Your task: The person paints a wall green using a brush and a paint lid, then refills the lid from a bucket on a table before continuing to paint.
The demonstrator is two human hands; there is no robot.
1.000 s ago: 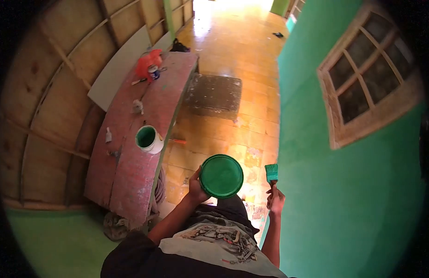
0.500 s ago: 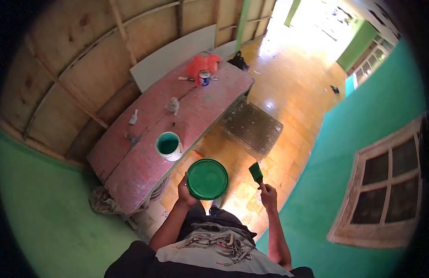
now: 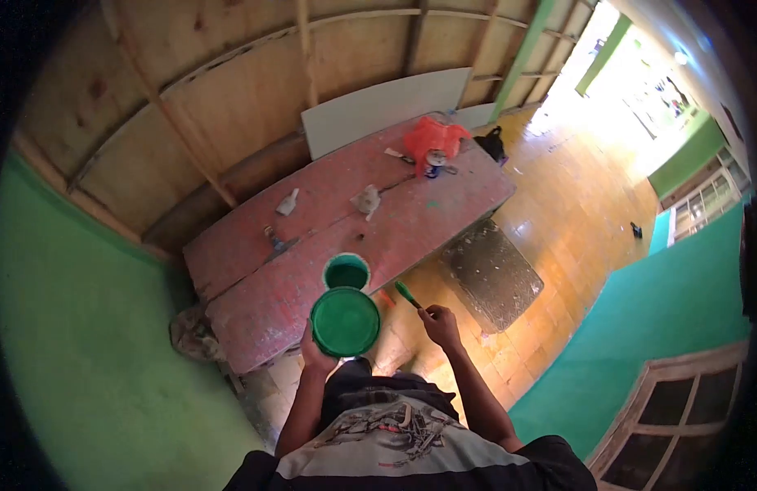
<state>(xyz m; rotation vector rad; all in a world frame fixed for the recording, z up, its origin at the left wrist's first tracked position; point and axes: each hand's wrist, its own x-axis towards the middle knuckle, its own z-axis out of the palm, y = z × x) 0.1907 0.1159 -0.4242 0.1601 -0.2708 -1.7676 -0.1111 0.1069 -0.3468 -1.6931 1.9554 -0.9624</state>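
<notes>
My left hand grips a round green lid by its left edge, fingers hidden beneath it. Behind the lid, on the table, stands a white bucket with green paint inside; the lid covers its lower part from view. My right hand is closed around the handle of a paintbrush. The brush's bristles are coated green and point up and left, to the right of the lid and apart from it.
A worn reddish table carries a red plastic bag, a small paint can, a crumpled bag and scrapers. A speckled dark board is right of it. A teal wall with a window rises on my right.
My view has turned left. The lid has come in front of the bucket, and the brush has swung left toward the table, now seen edge-on.
</notes>
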